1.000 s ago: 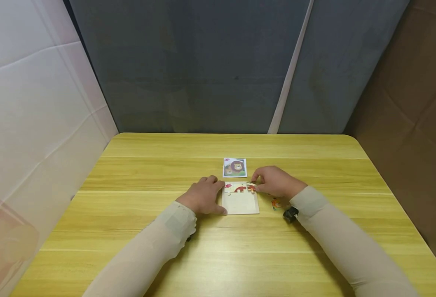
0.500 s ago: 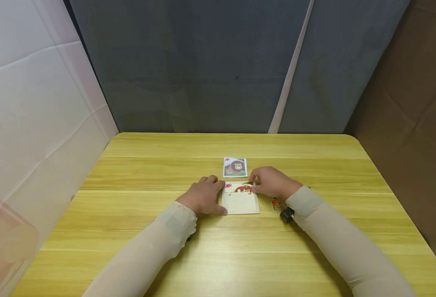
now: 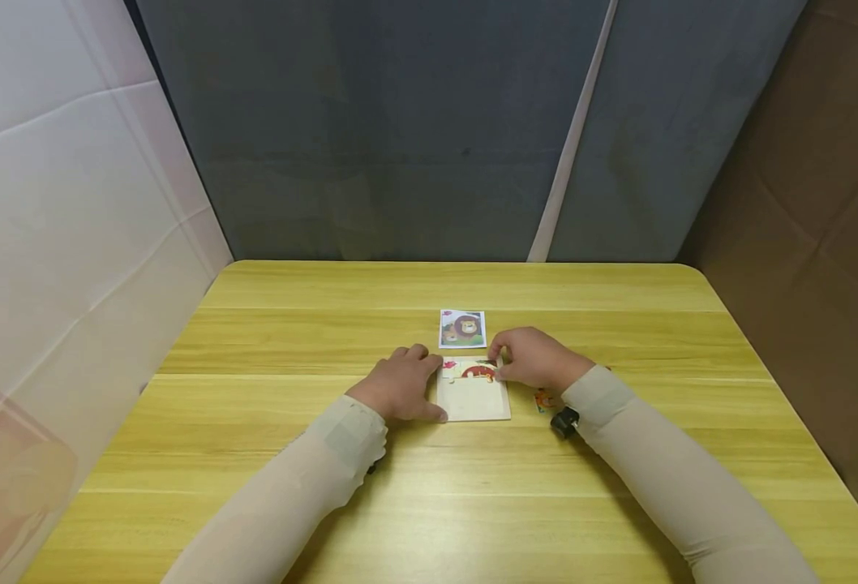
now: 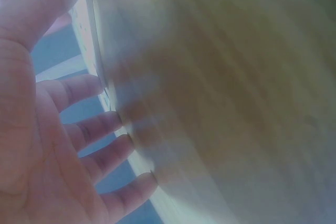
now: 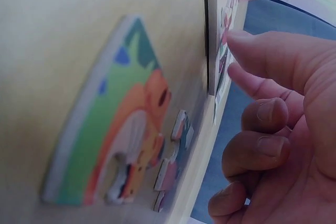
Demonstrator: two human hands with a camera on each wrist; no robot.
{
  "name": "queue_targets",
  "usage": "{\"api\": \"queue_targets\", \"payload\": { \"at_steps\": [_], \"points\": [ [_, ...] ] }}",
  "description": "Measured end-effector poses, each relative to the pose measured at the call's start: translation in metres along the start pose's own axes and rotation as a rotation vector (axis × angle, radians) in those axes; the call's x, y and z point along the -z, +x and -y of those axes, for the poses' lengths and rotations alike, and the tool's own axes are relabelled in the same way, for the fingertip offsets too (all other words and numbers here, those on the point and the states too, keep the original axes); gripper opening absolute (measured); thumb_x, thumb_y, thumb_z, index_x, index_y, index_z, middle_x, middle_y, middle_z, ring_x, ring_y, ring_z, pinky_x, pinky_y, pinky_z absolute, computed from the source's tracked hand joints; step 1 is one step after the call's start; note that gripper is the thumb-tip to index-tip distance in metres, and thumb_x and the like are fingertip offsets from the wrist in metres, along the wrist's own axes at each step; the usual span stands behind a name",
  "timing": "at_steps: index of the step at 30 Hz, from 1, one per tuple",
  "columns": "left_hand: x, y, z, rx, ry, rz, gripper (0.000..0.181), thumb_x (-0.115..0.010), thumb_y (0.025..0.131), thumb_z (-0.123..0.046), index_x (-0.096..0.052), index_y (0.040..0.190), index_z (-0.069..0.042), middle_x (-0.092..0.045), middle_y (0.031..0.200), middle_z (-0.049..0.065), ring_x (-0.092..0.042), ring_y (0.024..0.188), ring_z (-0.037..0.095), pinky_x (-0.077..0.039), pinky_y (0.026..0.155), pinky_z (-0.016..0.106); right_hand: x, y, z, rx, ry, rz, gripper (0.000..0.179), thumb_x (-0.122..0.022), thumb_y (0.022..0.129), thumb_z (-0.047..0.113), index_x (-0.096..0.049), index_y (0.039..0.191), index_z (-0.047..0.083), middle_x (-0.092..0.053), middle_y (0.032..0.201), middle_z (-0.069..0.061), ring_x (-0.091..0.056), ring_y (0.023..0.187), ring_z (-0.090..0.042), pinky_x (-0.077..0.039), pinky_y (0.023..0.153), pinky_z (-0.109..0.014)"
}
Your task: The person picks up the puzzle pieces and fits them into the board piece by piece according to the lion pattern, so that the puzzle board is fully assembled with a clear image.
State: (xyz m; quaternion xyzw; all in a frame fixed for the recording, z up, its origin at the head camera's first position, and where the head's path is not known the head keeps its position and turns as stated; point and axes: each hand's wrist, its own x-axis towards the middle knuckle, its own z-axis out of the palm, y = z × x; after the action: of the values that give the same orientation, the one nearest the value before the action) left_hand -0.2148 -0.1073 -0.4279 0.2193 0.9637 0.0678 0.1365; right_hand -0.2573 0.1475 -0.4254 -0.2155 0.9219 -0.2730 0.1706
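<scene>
A pale puzzle tray (image 3: 473,402) lies on the table in the head view, with a row of joined pieces along its far side showing a pink shape and a brown-red arc. My left hand (image 3: 398,388) rests at the tray's left edge, thumb and fingers spread against it. At the far right corner my right hand (image 3: 540,358) pinches a puzzle piece (image 3: 489,363) lying in the row; the fingers partly hide it. Its other fingers curl loosely in the right wrist view. A loose orange-and-green puzzle piece (image 5: 149,98) lies near that wrist.
Behind the tray lies a picture card (image 3: 462,330) with a lion. More loose pieces (image 5: 176,150) lie beyond the orange one in the right wrist view, partly under the right forearm in the head view. A grey curtain (image 3: 400,162) hangs behind the wooden table (image 3: 312,324).
My right hand has shifted slightly left, bringing its piece against the brown-red arc in the row. Over the last half second it has hardly moved. The left hand has stayed still.
</scene>
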Motion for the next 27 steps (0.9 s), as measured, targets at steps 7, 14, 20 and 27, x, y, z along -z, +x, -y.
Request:
{"api": "queue_targets", "payload": {
  "at_steps": [7,14,20,27],
  "points": [
    [0.0,0.0,0.001,0.002,0.004,0.005,0.095,-0.084,0.084,-0.059,-0.049,0.157,-0.011,-0.048,0.156,0.014,-0.047,0.141,0.039,-0.047,0.109,0.06,-0.004,0.004,0.0,0.031,-0.017,0.0,0.009,-0.074,0.098,0.012,-0.076,0.107,0.014,-0.057,0.065,0.003,-0.045,0.06,-0.013,-0.043,0.063,-0.03],
    [0.0,0.0,0.001,0.001,0.006,0.007,0.095,-0.084,0.083,-0.059,-0.048,0.157,-0.011,-0.048,0.156,0.014,-0.047,0.141,0.04,-0.047,0.109,0.06,-0.006,0.005,0.003,0.027,-0.081,-0.006,0.007,-0.074,0.098,0.011,-0.077,0.104,0.015,-0.069,0.079,0.002,-0.052,0.066,-0.015,-0.046,0.069,-0.031],
    [-0.002,0.001,0.001,-0.004,0.005,0.005,0.095,-0.084,0.083,-0.06,-0.049,0.157,-0.011,-0.048,0.156,0.014,-0.047,0.141,0.04,-0.048,0.108,0.06,-0.004,0.002,-0.001,0.029,-0.029,-0.008,0.01,-0.074,0.099,0.013,-0.077,0.108,0.015,-0.068,0.079,0.001,-0.05,0.065,-0.015,-0.046,0.066,-0.031],
    [-0.003,0.001,0.001,-0.009,0.01,0.007,0.096,-0.084,0.083,-0.06,-0.048,0.157,-0.012,-0.047,0.156,0.014,-0.047,0.141,0.04,-0.047,0.109,0.061,0.009,-0.012,-0.014,0.008,0.051,-0.023,0.016,-0.075,0.098,0.013,-0.075,0.114,0.012,-0.057,0.069,-0.003,-0.047,0.057,-0.015,-0.044,0.058,-0.032]
  ]
}}
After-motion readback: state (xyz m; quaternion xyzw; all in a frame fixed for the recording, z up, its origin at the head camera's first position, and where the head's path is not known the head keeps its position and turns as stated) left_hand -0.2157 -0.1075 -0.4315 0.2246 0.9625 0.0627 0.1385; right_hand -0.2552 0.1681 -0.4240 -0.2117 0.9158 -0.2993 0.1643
